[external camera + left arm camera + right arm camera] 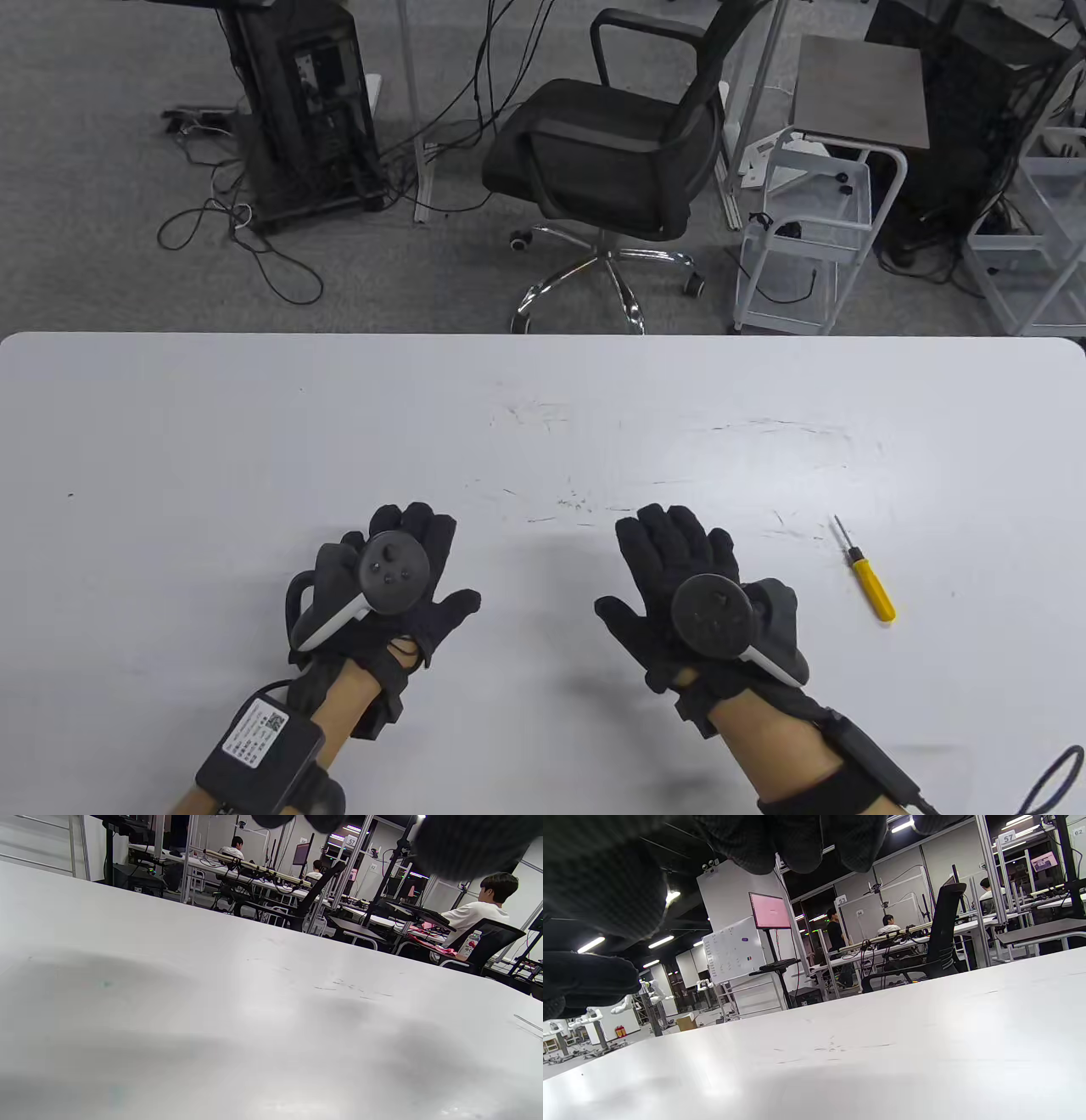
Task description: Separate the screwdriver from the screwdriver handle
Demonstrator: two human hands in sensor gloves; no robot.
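Note:
A small screwdriver with a yellow handle and a thin dark metal shaft lies flat on the white table at the right, shaft pointing away from me. My right hand lies palm down, fingers spread, to the left of the screwdriver and apart from it. My left hand lies palm down further left, holding nothing. The screwdriver does not show in either wrist view; only dark fingertips hang at the top of the right wrist view.
The table surface bears faint scuff marks ahead of my hands. A black office chair and a white cart stand on the floor beyond the table's far edge.

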